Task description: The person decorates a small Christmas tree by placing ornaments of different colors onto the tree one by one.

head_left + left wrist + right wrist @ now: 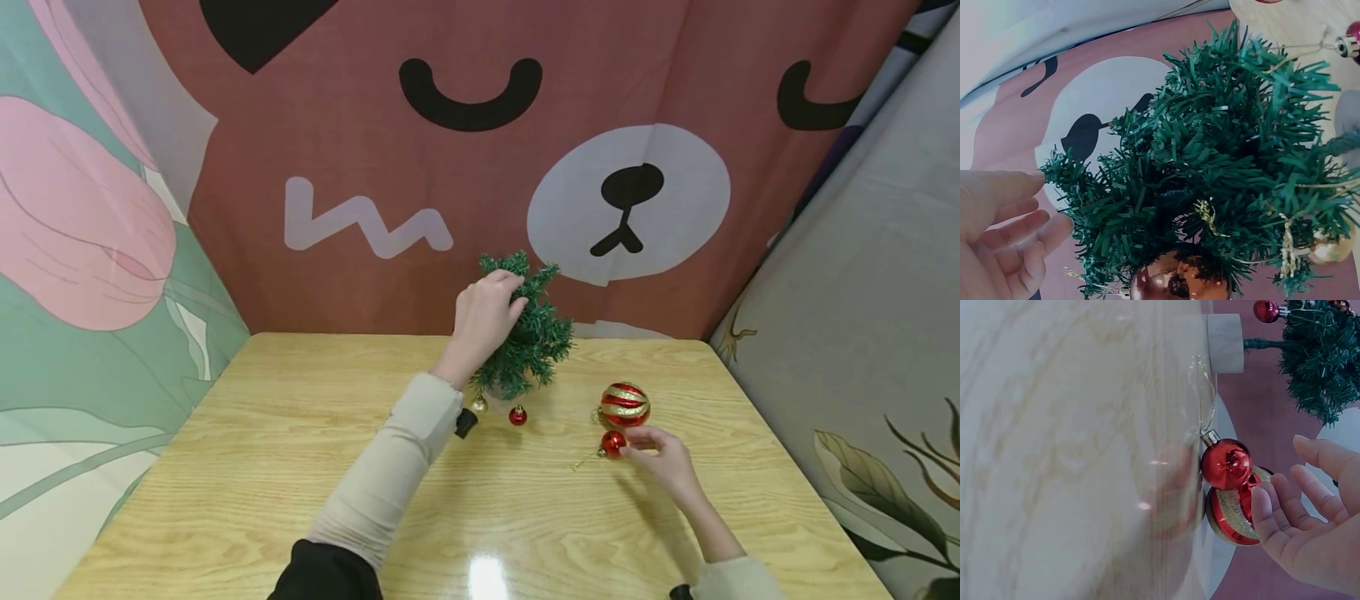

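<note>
Nearest are two pale sleeves point(397, 467), the left one with black cloth at its lower end. The right hand point(663, 462) reaches in over the wooden bench point(360, 400). Its grip is loose: the fingers are softly bent and spread from the thumb, and nothing is held between them. Just beside the fingertips, on the bench, lies the small red ball point(613, 443); whether they touch it, I cannot tell. Its gold cord point(586, 460) stretches to the left. Directly behind it lies the bigger striped ball point(625, 405), red with glittering gold bands.

Farther to the left, a gold ball point(479, 404) and a hanging red ball point(517, 415) hang low at the green tree point(536, 333), which stands on a pale base point(1225, 344). A copper-coloured ball point(1180, 278) hangs on it also. The left hand point(483, 312) is at the upper branches, its grip half relaxed, fingers lightly curved beside a branch tip, without a ball. Behind the bench hangs a brown cloth point(337, 125) with a bear face.
</note>
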Demonstrator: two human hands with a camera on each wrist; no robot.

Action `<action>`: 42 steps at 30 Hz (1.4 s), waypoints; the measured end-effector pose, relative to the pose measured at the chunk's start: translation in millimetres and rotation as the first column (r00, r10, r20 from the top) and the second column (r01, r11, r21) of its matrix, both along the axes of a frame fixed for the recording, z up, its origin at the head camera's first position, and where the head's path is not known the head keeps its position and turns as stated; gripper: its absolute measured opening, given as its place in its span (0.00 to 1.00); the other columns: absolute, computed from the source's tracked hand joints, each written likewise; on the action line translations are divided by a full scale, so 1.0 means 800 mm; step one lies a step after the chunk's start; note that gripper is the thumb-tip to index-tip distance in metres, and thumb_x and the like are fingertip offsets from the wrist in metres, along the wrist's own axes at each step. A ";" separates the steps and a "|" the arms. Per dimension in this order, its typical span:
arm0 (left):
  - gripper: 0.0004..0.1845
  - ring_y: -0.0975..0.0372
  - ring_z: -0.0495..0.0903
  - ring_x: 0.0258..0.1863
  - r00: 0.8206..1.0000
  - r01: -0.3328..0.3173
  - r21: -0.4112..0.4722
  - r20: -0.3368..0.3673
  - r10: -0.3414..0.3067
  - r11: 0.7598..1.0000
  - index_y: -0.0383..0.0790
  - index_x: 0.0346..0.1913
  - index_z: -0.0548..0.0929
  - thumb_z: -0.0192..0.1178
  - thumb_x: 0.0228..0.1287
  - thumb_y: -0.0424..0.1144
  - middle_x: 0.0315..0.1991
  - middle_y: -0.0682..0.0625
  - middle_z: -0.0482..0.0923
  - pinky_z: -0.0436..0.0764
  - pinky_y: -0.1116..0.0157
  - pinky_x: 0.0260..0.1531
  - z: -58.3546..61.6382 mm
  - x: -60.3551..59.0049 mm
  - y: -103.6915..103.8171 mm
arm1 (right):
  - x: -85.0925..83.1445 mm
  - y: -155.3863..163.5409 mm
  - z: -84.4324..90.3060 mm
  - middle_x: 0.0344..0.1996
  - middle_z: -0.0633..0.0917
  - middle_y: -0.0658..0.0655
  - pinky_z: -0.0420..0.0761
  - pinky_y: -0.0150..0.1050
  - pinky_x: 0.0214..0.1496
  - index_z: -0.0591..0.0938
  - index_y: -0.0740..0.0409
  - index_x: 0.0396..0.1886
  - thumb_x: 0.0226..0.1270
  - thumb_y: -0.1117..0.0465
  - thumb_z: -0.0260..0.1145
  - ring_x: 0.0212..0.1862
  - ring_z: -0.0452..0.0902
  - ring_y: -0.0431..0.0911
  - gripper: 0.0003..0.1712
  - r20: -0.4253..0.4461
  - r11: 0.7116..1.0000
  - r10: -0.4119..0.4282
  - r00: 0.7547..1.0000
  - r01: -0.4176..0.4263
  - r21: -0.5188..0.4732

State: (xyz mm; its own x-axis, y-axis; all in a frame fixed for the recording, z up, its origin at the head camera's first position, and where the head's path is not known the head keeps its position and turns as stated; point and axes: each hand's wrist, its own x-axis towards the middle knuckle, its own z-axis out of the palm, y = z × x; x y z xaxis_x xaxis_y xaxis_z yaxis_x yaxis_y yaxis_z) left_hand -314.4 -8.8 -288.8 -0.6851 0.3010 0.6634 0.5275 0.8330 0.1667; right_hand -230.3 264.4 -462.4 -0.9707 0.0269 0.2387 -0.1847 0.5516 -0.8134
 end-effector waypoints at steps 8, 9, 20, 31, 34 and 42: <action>0.15 0.63 0.76 0.19 0.999 -0.025 -0.047 0.038 0.027 0.999 0.42 0.48 0.81 0.60 0.59 0.42 0.47 0.50 0.78 0.68 0.71 0.11 -0.001 -0.006 0.003 | -0.003 0.003 0.001 0.37 0.80 0.69 0.76 0.30 0.32 0.77 0.75 0.41 0.49 0.69 0.69 0.35 0.77 0.52 0.18 0.066 0.999 -0.007 0.998 0.004 0.034; 0.15 0.63 0.76 0.19 0.999 -0.027 -0.050 0.039 0.029 0.998 0.42 0.48 0.81 0.59 0.59 0.42 0.47 0.50 0.78 0.68 0.71 0.11 -0.002 -0.007 0.003 | -0.004 0.003 0.001 0.37 0.80 0.69 0.76 0.30 0.32 0.77 0.75 0.41 0.50 0.70 0.69 0.35 0.77 0.52 0.19 0.076 0.999 -0.009 0.997 0.006 0.038; 0.14 0.65 0.71 0.13 0.997 -0.038 -0.061 0.058 0.042 0.997 0.44 0.48 0.81 0.59 0.59 0.42 0.46 0.51 0.78 0.64 0.72 0.08 -0.007 -0.011 0.003 | -0.012 0.001 -0.001 0.36 0.77 0.72 0.80 0.41 0.29 0.69 0.83 0.46 0.49 0.72 0.67 0.36 0.76 0.55 0.27 0.244 1.000 0.024 0.969 -0.027 0.008; 0.14 0.65 0.73 0.15 0.998 -0.037 -0.061 0.050 0.040 0.997 0.44 0.47 0.82 0.59 0.59 0.43 0.46 0.51 0.79 0.65 0.72 0.08 -0.010 -0.014 0.003 | -0.022 0.001 -0.010 0.34 0.78 0.68 0.79 0.40 0.29 0.67 0.85 0.47 0.49 0.70 0.67 0.34 0.75 0.51 0.29 0.306 1.000 0.016 0.952 -0.022 0.016; 0.14 0.65 0.73 0.14 0.998 -0.039 -0.068 0.046 0.042 0.997 0.44 0.47 0.82 0.59 0.59 0.43 0.46 0.51 0.78 0.65 0.72 0.08 -0.012 -0.015 0.003 | -0.023 0.001 -0.011 0.33 0.78 0.68 0.79 0.39 0.29 0.68 0.85 0.46 0.49 0.69 0.68 0.35 0.76 0.52 0.29 0.295 0.999 0.012 0.955 -0.022 0.030; 0.14 0.65 0.75 0.17 0.997 -0.050 -0.086 0.056 0.055 0.995 0.45 0.47 0.82 0.59 0.59 0.44 0.45 0.52 0.78 0.68 0.72 0.10 -0.013 -0.015 0.004 | -0.025 0.000 -0.018 0.30 0.80 0.65 0.78 0.37 0.29 0.74 0.80 0.39 0.48 0.70 0.67 0.34 0.76 0.51 0.21 0.267 1.000 -0.011 0.964 0.003 0.030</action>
State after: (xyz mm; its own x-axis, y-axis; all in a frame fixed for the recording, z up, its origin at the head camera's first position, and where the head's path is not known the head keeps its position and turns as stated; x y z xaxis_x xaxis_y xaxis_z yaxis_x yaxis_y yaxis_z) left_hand -326.7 -5.4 -299.0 -0.7383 0.3167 0.5955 0.4739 0.8718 0.1239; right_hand -250.2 264.0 -477.1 -0.9991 0.0305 -0.0289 0.0412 0.5762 -0.8163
